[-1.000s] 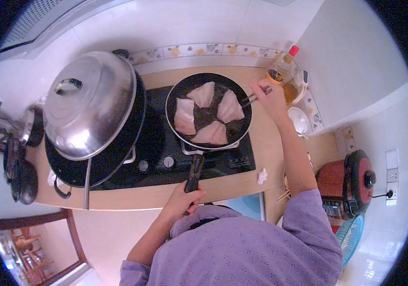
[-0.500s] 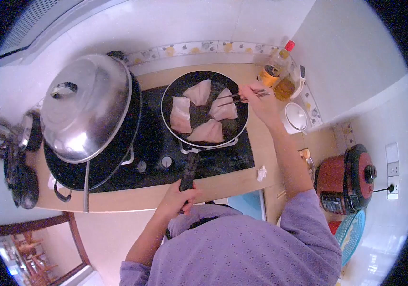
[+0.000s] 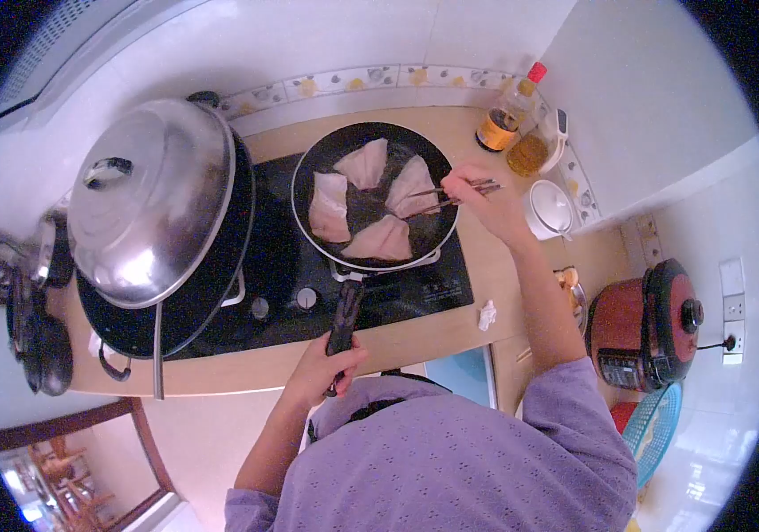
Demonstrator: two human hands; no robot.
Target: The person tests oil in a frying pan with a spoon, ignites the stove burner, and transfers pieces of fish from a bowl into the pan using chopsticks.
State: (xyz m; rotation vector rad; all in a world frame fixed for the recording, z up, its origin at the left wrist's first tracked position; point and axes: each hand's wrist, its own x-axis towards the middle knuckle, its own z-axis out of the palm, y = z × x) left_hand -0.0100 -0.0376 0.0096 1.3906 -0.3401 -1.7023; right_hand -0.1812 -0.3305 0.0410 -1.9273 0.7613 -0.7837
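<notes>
A black frying pan [image 3: 370,206] sits on the right burner with several pale fish fillets in it. My left hand [image 3: 324,371] is closed around the pan's black handle [image 3: 344,324]. In my right hand [image 3: 479,191] is a pair of chopsticks [image 3: 428,197], pinched near their upper end. Their tips reach into the pan at the lower part of the right-hand fillet [image 3: 413,184], near the bottom fillet [image 3: 379,238]. Whether they grip or only touch the fish, I cannot tell. A third fillet [image 3: 329,207] lies along the pan's left side, and another [image 3: 364,163] at the top.
Left of the pan stands a large wok [image 3: 175,319] under a domed metal lid [image 3: 153,204]. Bottles [image 3: 502,120], an oil jug [image 3: 534,151] and a white cup [image 3: 550,208] stand at the back right. A red electric cooker [image 3: 632,328] and blue basket [image 3: 654,434] are farther right.
The chopstick tips have moved down and slightly left, from the middle of the right-hand fillet to its lower edge. The camera view has shifted slightly. My left hand keeps its hold.
</notes>
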